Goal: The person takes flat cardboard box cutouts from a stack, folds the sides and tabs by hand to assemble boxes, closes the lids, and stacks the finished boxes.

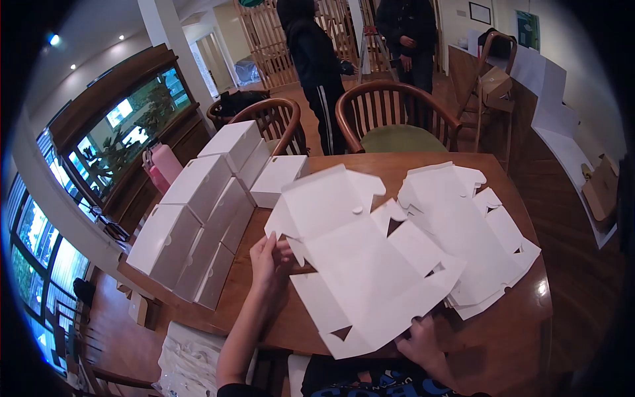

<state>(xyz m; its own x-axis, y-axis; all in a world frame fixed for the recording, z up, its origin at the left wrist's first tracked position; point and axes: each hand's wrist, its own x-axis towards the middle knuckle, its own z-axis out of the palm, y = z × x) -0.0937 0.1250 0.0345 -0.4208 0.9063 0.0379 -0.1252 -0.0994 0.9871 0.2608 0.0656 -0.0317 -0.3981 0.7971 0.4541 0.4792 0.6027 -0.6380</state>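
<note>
A flat, unfolded white cardboard box is held up before me, its flaps and slots spread out. My left hand pinches its left side by a small flap, thumb on top. At the lower right edge, my right hand is closed on the cardboard, with its fingertips partly hidden. To the right, a stack of flat white box blanks lies on the wooden table, partly covered by the held one. Folded white boxes stand piled on the left side of the table.
Wooden armchairs stand across the table, and a pink bottle is behind the box pile. Two people in dark clothes stand farther back. An aquarium is at left; a cardboard carton rests on a chair at right.
</note>
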